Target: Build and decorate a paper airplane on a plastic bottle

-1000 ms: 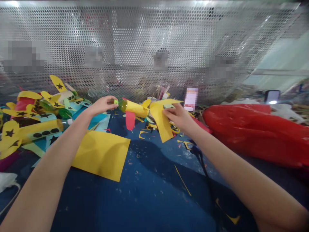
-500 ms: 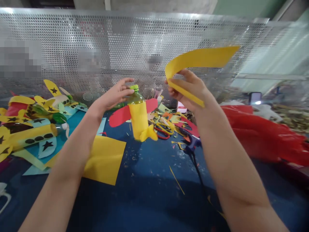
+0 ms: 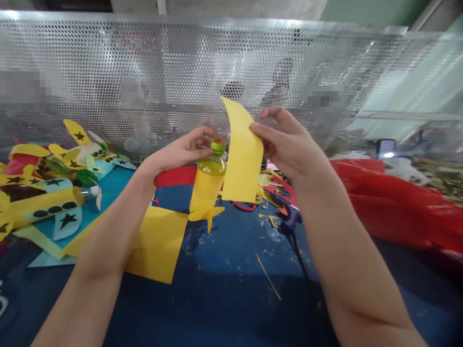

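My left hand [image 3: 183,152] is closed round the green cap of a plastic bottle [image 3: 207,190], which leans with its top to the right. The bottle is wrapped in yellow, with a yellow tail piece [image 3: 207,214] near its base and a red wing [image 3: 176,176] sticking out to the left. Between the thumb and fingers of my right hand [image 3: 284,140] is a curved yellow paper strip [image 3: 243,161]. The strip hangs just right of the bottle and hides its other wing. Whether strip and bottle touch, I cannot tell.
Several decorated bottle planes [image 3: 54,205] crowd the left side. A yellow sheet [image 3: 159,246] lies below my left forearm. Paper scraps and red-handled scissors [image 3: 243,206] lie behind the strip; a dark blue tool with a cord [image 3: 289,219] sits beside them. Red plastic [image 3: 394,202] covers the right. Perforated metal [image 3: 195,62] stands behind.
The yellow strip has swung left and down from the right, and now hangs beside the bottle. My left hand has shifted slightly right; the bottle has turned and tilted.
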Demonstrator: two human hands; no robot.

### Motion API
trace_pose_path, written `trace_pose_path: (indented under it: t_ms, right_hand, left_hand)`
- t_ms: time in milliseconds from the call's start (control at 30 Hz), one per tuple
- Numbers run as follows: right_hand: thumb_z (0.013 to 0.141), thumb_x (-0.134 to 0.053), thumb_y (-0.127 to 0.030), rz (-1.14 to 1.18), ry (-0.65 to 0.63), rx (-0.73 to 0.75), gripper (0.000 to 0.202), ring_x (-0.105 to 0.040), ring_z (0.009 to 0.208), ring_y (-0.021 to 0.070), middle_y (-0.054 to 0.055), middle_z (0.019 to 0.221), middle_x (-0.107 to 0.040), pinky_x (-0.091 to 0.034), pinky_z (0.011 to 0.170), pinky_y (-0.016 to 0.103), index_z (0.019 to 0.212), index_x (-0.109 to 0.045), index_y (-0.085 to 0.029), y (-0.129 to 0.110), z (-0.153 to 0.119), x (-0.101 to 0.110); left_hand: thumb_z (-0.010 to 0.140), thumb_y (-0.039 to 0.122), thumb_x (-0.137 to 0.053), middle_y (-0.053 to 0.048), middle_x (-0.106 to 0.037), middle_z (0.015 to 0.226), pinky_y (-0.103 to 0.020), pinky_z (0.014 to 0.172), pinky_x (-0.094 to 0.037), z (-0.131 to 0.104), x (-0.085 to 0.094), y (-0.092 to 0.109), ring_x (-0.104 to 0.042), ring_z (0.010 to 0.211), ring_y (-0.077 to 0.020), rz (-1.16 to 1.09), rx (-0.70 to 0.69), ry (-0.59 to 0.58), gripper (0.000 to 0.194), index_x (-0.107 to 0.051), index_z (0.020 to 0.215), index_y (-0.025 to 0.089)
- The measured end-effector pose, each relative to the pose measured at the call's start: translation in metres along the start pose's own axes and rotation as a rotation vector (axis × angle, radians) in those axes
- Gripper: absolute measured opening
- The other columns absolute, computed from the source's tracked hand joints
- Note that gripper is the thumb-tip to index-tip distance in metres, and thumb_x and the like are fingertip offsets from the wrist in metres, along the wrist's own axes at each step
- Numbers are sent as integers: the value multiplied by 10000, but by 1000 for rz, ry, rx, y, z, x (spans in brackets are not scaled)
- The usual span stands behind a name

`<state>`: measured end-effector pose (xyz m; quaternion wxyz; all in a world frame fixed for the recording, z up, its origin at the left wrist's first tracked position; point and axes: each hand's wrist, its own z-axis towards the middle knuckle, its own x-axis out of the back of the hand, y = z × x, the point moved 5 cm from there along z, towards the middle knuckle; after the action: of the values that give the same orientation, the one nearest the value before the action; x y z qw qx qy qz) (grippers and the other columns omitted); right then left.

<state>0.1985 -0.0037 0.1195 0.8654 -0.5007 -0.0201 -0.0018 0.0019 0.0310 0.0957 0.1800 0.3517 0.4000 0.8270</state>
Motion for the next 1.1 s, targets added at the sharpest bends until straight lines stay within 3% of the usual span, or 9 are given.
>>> trace_pose_path:
  t_ms: [200, 400, 600, 700, 767, 867, 967, 1100]
  right_hand:
    - [794, -734, -361, -192, -128, -12, 210, -578, 592, 119, -2, 670, -613, -480, 549, 266, 924, -682, -204, 4, -7, -27]
    - [833, -675, -375, -447, -144, 59, 210, -499, 559, 118, -6, 619, -562, -392, 536, 282, 923, -723, -192, -9, -17, -30]
    - [831, -661, -337, -661, -144, 240, 178, -506, 682, 163, 20, 746, -565, -406, 629, 324, 954, -763, -258, -28, -25, -24]
    - [822, -660, -326, -706, -133, 288, 162, -520, 724, 169, 48, 883, -605, -433, 662, 340, 914, -780, -269, -31, -26, -25]
    - [820, -652, -311, -714, -130, 301, 157, -535, 730, 165, 56, 981, -627, -448, 674, 350, 893, -784, -269, -32, -27, -27]
    - [827, -636, -281, -715, -127, 309, 157, -562, 747, 170, 60, 1046, -652, -465, 697, 367, 871, -786, -264, -34, -28, -28]
    - [832, -640, -270, -699, -137, 302, 149, -584, 767, 183, 61, 1014, -682, -471, 715, 374, 862, -785, -257, -34, -29, -29]
    - [830, -645, -255, -692, -159, 304, 141, -604, 793, 191, 53, 969, -706, -477, 734, 367, 863, -782, -251, -35, -28, -29]
  left_hand:
    - [799, 356, -752, -90, -637, 1242, -398, 968, -514, 5, -11, -2, -616, 1158, -264, -122, 3, 8, 521, -529, 1254, 235]
    - [751, 311, -788, -98, -678, 1185, -424, 913, -551, 4, -8, -4, -662, 1098, -266, -92, 93, 69, 558, -497, 1219, 222]
    - [735, 269, -783, -57, -729, 1111, -403, 878, -565, 6, -14, 3, -717, 988, -257, -78, 32, 78, 949, -221, 1496, 337]
    - [758, 291, -767, -36, -745, 1050, -374, 856, -562, 5, -17, 5, -730, 922, -226, -78, 13, 54, 1007, -120, 1525, 372]
    - [773, 302, -754, -31, -746, 1027, -348, 834, -561, 5, -19, 6, -729, 892, -205, -73, 21, 21, 929, -184, 1505, 364]
    - [792, 295, -729, -43, -718, 1094, -316, 817, -556, 2, -17, 11, -705, 940, -196, -12, 14, -16, 683, -401, 1390, 328]
    - [780, 261, -720, -51, -655, 1194, -299, 815, -547, -4, -11, 24, -659, 1020, -208, 205, 11, -20, 520, -553, 1271, 298]
    - [838, 256, -646, -41, -658, 1118, -331, 902, -505, -11, 1, 48, -623, 1014, -203, 489, -39, 213, 228, -690, 1062, 251]
